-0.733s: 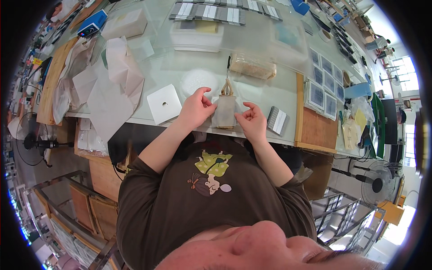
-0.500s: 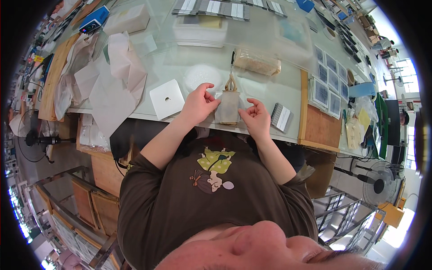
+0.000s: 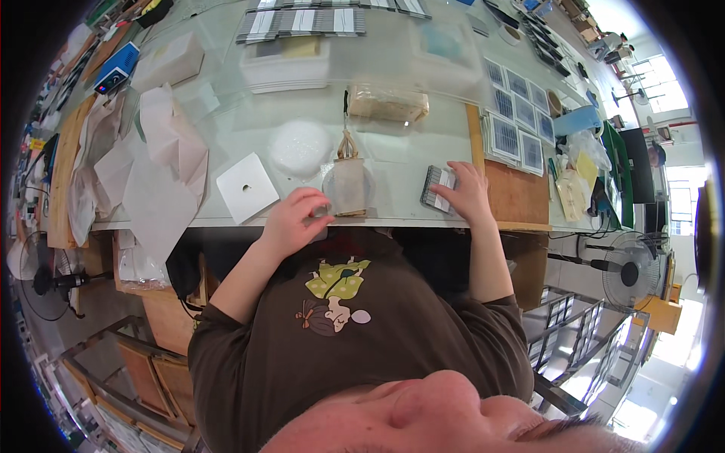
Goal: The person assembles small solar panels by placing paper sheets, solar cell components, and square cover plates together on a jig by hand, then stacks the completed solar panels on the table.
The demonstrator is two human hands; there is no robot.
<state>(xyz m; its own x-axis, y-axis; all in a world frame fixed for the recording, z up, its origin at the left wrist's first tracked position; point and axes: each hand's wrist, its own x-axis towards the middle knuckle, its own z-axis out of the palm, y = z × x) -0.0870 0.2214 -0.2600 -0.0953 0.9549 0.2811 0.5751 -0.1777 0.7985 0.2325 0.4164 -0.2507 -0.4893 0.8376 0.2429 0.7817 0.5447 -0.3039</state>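
Note:
My right hand (image 3: 466,195) lies over a small bundle of dark grey strips with a white band (image 3: 436,183), its thumb and fingertips on it. The bundle rests on the bench by the front edge. My left hand (image 3: 294,221) hovers at the bench edge, fingers curled and thumb apart from them, with nothing I can make out between. Just right of it lies a flat beige block (image 3: 349,185) with a cord loop (image 3: 347,143) at its far end. A round translucent disc lies partly under the block. Behind my left hand sits a white foamy round pad (image 3: 300,149).
A white square plate with a central hole (image 3: 247,188) and crumpled pale paper (image 3: 162,181) lie to the left. A wrapped brown block (image 3: 388,103) and a translucent lidded box (image 3: 285,66) stand farther back. Framed dark panels (image 3: 516,141) are stacked on the right. More banded bundles (image 3: 302,23) line the back.
My right hand has left the beige block and moved right onto the banded bundle. My left hand has drawn back toward the bench edge. The view has shifted slightly.

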